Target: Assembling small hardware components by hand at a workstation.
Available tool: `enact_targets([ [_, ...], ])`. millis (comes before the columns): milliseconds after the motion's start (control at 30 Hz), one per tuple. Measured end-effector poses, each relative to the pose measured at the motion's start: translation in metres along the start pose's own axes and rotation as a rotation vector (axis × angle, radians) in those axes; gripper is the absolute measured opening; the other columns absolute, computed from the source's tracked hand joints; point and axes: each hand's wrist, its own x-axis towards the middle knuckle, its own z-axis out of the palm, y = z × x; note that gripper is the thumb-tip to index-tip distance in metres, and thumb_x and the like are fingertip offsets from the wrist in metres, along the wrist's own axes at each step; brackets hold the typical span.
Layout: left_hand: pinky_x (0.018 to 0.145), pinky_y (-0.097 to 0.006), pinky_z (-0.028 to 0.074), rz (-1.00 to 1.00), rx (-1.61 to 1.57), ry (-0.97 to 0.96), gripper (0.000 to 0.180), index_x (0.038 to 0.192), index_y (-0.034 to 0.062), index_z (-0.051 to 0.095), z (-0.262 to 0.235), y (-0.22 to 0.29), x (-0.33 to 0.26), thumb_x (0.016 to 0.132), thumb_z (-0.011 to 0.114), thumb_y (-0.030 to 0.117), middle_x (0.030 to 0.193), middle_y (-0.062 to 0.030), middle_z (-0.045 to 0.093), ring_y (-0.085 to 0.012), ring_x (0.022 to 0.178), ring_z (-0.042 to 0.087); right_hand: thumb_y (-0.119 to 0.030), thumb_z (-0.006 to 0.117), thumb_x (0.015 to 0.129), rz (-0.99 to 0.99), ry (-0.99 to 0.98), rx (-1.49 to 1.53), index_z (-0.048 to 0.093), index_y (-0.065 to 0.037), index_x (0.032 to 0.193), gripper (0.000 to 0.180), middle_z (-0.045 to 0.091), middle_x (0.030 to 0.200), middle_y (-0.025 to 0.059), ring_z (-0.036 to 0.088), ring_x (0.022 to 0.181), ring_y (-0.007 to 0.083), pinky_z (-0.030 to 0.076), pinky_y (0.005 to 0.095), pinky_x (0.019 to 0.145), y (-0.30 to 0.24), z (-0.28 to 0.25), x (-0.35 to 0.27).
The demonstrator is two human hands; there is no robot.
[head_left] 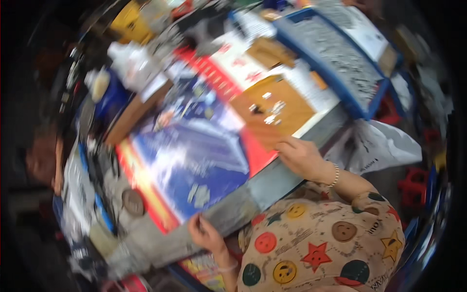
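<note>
A brown sheet [292,104] lies at the right of the work surface with several small shiny pieces [273,113] scattered on it. My right hand [304,158] is at its near edge, fingers closed together on the sheet's near corner. Lower and to the left, my left hand [206,235] hovers by the table's front edge with its fingers curled in. Whatever it may hold is too blurred to make out. In front of that hand, a small pale grey patch of pieces [199,195] sits on the blue glossy poster [204,155] that covers the table.
A blue tray [362,104] full of small grey pieces stands at the far right. Below it hangs a white plastic bag [389,148]. A brown wooden block [138,112], a blue bottle [109,92] and a round brown lid [133,202] are on the left. Red stools [413,187] stand beyond.
</note>
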Motion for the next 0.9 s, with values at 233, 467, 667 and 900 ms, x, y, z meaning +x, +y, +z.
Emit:
enact_targets([
  [233,0.074,-0.028,0.047,-0.115,0.019,-0.012,0.017,0.102,-0.0023,0.06,-0.015,0.003,0.027,0.085,0.058,-0.003,0.095,-0.0105,0.059,-0.016,0.081,0.057,-0.006,0.063,0.08,-0.238,-0.241,0.327,0.058,-0.005,0.093,0.014,0.056,0.09,0.0077,0.061,0.076,0.0259,0.05,0.0355,0.063,-0.045,0.027,-0.007],
  [467,0.071,-0.03,0.048,-0.132,0.139,-0.171,0.017,0.101,-0.0014,0.061,-0.01,0.002,0.061,0.084,0.06,-0.001,0.093,-0.0101,0.056,-0.0182,0.079,0.056,-0.008,0.062,0.082,-0.349,-0.328,0.303,0.057,-0.005,0.095,0.015,0.055,0.088,0.0065,0.061,0.077,0.0251,0.05,0.0355,0.063,-0.063,0.037,-0.007],
  [667,0.066,-0.033,0.048,0.046,0.271,-0.286,0.014,0.096,0.0003,0.061,-0.004,-0.021,0.092,0.083,0.063,0.002,0.087,-0.0125,0.057,-0.0229,0.073,0.058,-0.007,0.066,0.079,-0.322,-0.346,0.275,0.059,-0.006,0.098,0.02,0.058,0.093,0.0068,0.063,0.079,0.0241,0.052,0.0337,0.064,-0.061,0.031,-0.013],
  [900,0.065,-0.033,0.048,-0.008,0.274,-0.404,0.011,0.091,-0.0004,0.059,-0.002,-0.022,0.098,0.082,0.064,0.002,0.084,-0.0124,0.058,-0.0234,0.071,0.058,-0.009,0.065,0.08,-0.313,-0.344,0.27,0.059,-0.007,0.098,0.02,0.058,0.093,0.0062,0.062,0.08,0.0241,0.052,0.0346,0.064,-0.057,0.033,-0.014],
])
